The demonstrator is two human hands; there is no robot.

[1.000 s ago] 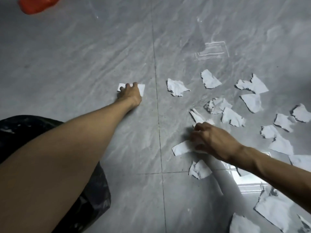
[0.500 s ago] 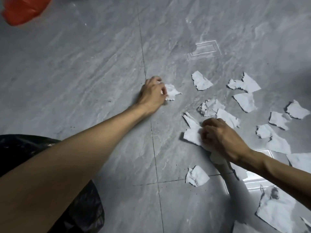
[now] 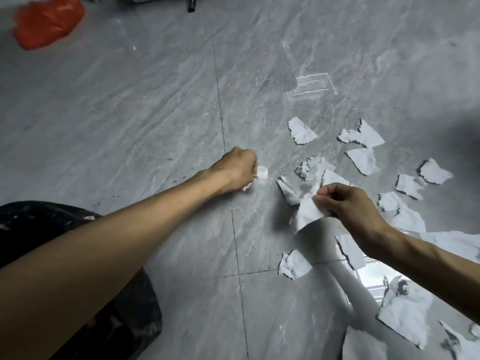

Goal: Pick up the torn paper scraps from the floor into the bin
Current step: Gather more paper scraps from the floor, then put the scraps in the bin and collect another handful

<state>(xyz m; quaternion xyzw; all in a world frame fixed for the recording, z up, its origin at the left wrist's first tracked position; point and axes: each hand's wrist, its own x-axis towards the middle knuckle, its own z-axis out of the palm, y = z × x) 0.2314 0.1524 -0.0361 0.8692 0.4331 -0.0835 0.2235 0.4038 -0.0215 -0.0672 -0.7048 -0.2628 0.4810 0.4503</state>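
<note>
Several torn white paper scraps [image 3: 301, 132] lie scattered over the grey tiled floor, mostly to the right. My left hand [image 3: 237, 171] is fisted near the centre, with crumpled scraps [image 3: 261, 174] sticking out of it. My right hand [image 3: 345, 201] is closed on a larger scrap [image 3: 307, 213] held just above the floor. The bin, lined with a black bag [image 3: 23, 219], sits at the lower left, mostly hidden behind my left forearm.
An orange plastic bag [image 3: 48, 20] lies at the top left. A dark object [image 3: 191, 5] pokes in at the top edge. A white pipe-like leg [image 3: 348, 284] runs down at the lower right. Bare grey floor [image 3: 130, 113] stretches to the left.
My left hand moved right from one scrap to another and closed into a fist on them. My right hand gathered a scrap and lifted it off the floor.
</note>
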